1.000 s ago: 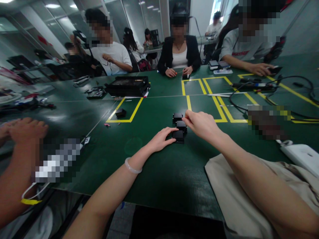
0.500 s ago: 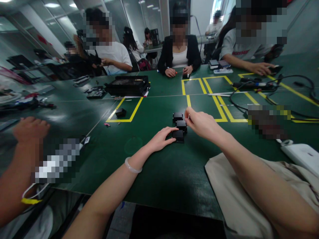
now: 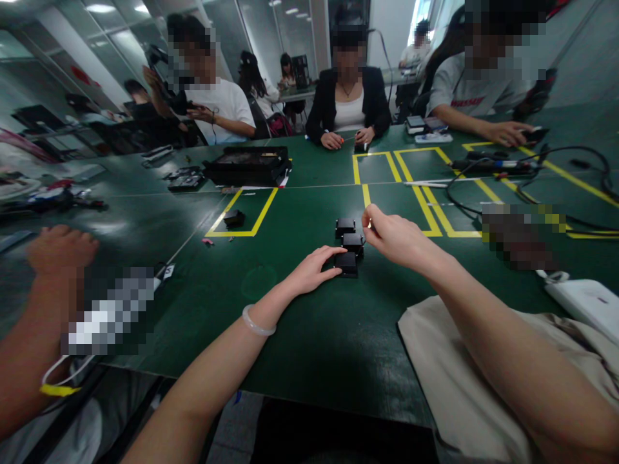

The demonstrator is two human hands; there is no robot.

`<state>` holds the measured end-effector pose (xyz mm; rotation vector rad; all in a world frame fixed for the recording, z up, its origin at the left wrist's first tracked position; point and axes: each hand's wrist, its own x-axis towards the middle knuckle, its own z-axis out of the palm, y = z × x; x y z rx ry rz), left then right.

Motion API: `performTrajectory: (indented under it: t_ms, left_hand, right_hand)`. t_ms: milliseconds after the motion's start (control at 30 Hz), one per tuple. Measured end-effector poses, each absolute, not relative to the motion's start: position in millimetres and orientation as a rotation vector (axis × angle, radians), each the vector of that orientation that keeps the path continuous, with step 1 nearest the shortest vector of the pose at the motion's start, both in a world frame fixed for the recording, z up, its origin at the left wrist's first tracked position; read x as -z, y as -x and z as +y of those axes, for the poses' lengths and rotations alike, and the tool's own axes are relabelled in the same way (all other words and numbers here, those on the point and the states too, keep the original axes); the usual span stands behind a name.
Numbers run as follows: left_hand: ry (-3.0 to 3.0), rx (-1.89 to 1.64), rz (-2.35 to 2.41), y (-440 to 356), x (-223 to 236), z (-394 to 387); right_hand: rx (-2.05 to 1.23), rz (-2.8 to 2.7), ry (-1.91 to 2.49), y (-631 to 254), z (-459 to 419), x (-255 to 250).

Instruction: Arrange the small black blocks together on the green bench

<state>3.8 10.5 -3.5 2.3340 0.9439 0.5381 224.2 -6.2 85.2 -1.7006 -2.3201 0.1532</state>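
Observation:
Three small black boxes stand in a short row on the green table [image 3: 300, 335]. My left hand [image 3: 313, 269] rests on the table with its fingertips pressed against the nearest black box [image 3: 346, 264]. The middle box [image 3: 353, 242] and the far box [image 3: 345, 226] lie just beyond it. My right hand [image 3: 394, 238] hovers just right of the middle box, fingers pinched together on something small that I cannot make out.
Yellow tape rectangles [image 3: 258, 219] mark the table, one holding another small black box [image 3: 234, 219]. A black tray [image 3: 247, 166] lies beyond. Cables [image 3: 483, 174] run at the right, a white device [image 3: 583, 299] and beige cloth [image 3: 464, 380] near me. A co-worker's hand [image 3: 60, 248] rests at left; others sit across.
My right hand has drifted slightly right and away from the middle box, staying pinched. My left hand has not moved. The co-worker's hand at left shifted a little.

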Motion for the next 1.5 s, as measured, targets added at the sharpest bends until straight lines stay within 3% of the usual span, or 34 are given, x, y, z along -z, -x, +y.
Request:
performTrajectory:
  t_ms: [1500]
  left_hand:
    - [-2.312, -0.548, 0.962, -3.8, 4.8, 10.6]
  right_hand:
    - [-0.054, -2.278, 1.744, -219.4, -4.4, -78.7]
